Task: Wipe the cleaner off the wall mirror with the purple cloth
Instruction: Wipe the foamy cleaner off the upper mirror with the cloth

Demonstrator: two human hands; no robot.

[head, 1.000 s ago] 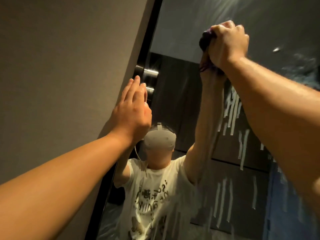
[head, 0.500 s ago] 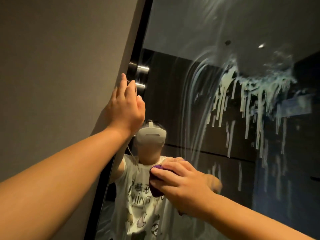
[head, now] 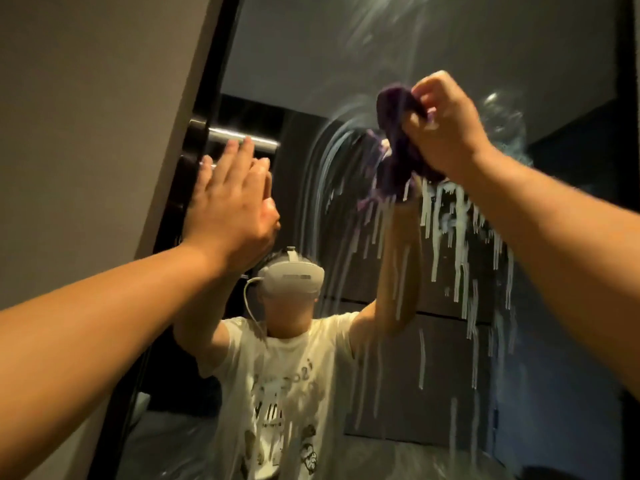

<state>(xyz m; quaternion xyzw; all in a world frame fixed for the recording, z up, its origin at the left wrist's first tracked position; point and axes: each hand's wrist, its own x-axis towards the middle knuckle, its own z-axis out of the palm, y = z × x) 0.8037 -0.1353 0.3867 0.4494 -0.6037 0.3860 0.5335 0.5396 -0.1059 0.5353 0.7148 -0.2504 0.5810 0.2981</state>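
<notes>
The wall mirror (head: 346,64) fills the middle and right of the head view, with a dark frame down its left edge. White cleaner (head: 460,237) runs down the glass in drips at centre right, with curved wipe streaks to the left of it. My right hand (head: 446,129) is raised high and grips the bunched purple cloth (head: 398,133) against the glass, just above the drips. My left hand (head: 232,202) rests flat with fingers spread on the mirror's left edge.
A plain beige wall (head: 86,133) lies left of the mirror frame (head: 204,133). The glass reflects a person in a headset and pale printed T-shirt, dark panelling and a metal bar handle.
My right hand swept the cloth down to the lower middle of the mirror, then back up to the top of the drips. The left hand stayed on the frame edge.
</notes>
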